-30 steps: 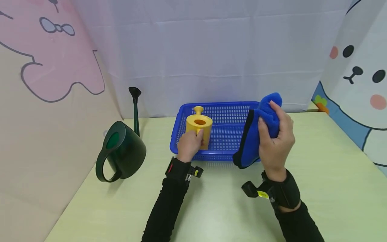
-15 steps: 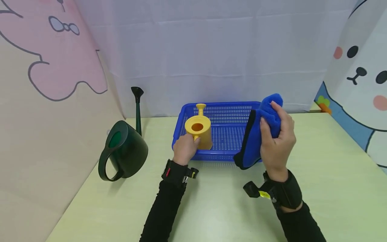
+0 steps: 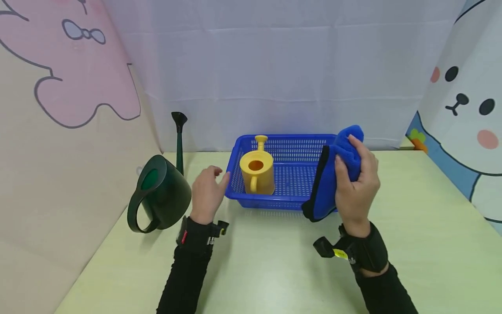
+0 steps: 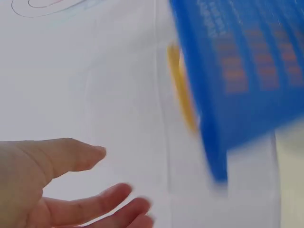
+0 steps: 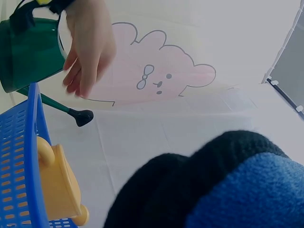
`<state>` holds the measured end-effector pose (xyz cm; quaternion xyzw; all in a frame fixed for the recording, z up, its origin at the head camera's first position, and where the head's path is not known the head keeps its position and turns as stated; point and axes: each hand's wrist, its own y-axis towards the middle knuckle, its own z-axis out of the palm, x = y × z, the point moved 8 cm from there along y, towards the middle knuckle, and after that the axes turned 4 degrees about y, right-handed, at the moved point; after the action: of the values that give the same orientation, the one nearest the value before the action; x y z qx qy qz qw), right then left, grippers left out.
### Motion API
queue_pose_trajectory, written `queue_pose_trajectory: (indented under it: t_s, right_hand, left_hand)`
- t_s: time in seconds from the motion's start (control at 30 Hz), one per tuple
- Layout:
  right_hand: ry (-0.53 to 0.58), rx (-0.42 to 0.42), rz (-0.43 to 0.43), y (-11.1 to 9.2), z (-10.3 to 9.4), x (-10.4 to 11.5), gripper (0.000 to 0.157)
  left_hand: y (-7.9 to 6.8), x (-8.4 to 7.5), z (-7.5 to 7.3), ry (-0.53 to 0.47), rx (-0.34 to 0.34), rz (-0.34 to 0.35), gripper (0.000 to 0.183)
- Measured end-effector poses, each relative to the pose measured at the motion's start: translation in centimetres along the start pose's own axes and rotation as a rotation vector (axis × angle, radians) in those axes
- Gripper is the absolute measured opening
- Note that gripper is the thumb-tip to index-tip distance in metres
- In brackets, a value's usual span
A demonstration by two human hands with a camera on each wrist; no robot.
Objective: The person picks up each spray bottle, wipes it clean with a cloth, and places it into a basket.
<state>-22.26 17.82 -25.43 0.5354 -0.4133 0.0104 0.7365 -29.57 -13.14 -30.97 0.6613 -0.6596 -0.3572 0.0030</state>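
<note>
My left hand (image 3: 208,194) hovers in the head view between a dark green watering can (image 3: 170,198) and a blue plastic basket (image 3: 296,203), its fingers loosely bent and holding nothing. A small yellow watering can (image 3: 266,178) stands upright inside the basket on the left, its handle towards me and its spout towards the back. By the basket's front right corner, my right hand (image 3: 358,187) grips a folded blue fuzzy cloth (image 3: 327,183) with black edging. This cloth (image 5: 251,190) fills the lower right of the right wrist view and hides part of the basket in the head view.
The pale green table (image 3: 270,261) runs back to a white curtain (image 3: 274,74). Cartoon-printed sheets hang on both sides. The green can's long spout rises at the back left, with its handle facing the front left.
My left hand has let go of the yellow watering can's handle and moved left, out of the basket. The can has turned slightly, its handle now in full view. My right hand keeps holding the cloth.
</note>
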Motion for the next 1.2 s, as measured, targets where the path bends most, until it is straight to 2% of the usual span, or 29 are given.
queue_pose_trajectory:
  t_s: [0.17,0.23,0.3,0.33,0.4,0.47,0.53,0.6,0.7,0.77,0.87,0.93,1.03,1.13,1.2]
  right_hand:
    - [0.003,0.009,-0.013,-0.1,0.2,0.2,0.038]
    - [0.005,0.015,-0.018,-0.1,0.3,0.2,0.038]
    - [0.007,0.019,-0.021,-0.2,0.4,0.2,0.038]
    - [0.008,0.021,-0.022,-0.2,0.4,0.2,0.038]
    - [0.01,0.026,-0.022,-0.3,0.5,0.2,0.038]
    - [0.01,0.027,-0.025,-0.3,0.6,0.2,0.038]
    - [0.01,0.025,-0.025,-0.3,0.6,0.2,0.038]
    - [0.012,0.024,-0.027,-0.3,0.6,0.2,0.038]
    - [0.016,0.026,-0.024,-0.4,0.7,0.1,0.038]
    - [0.015,0.026,-0.024,-0.4,0.7,0.1,0.038]
    - [0.012,0.021,-0.019,-0.3,0.6,0.1,0.038]
    - [0.008,0.017,-0.017,-0.4,0.6,0.1,0.038]
    - [0.002,0.02,-0.012,-0.4,0.6,0.1,0.037]
    - [-0.002,0.028,-0.008,-0.5,0.6,0.2,0.038]
    - [-0.001,0.031,-0.006,-0.5,0.6,0.2,0.038]
  left_hand:
    - [-0.6,3.6,-5.3,0.02,-0.283,0.062,0.039]
    - [-0.9,5.5,-7.0,0.039,-0.371,0.057,0.041]
    - [-1.2,7.8,-8.3,0.061,-0.409,-0.02,0.047]
    - [-1.4,9.0,-8.7,0.075,-0.407,-0.075,0.051]
    - [-1.8,11.1,-9.5,0.113,-0.37,-0.183,0.058]
    - [-2.3,12.9,-9.9,0.157,-0.302,-0.266,0.065]
    - [-2.5,14.3,-10.1,0.186,-0.224,-0.315,0.069]
    - [-2.7,15.7,-9.9,0.194,-0.116,-0.357,0.069]
    - [-3.1,17.6,-9.2,0.168,0.065,-0.39,0.059]
    - [-3.2,18.5,-8.3,0.14,0.194,-0.379,0.05]
    - [-3.3,19.7,-6.9,0.077,0.309,-0.371,0.046]
    - [-3.4,20.1,-6.4,0.029,0.344,-0.373,0.047]
    - [-3.6,20.3,-5.9,-0.065,0.338,-0.39,0.051]
    - [-3.7,20.7,-5.8,-0.177,0.238,-0.422,0.053]
    - [-3.7,21.1,-5.8,-0.25,0.128,-0.456,0.051]
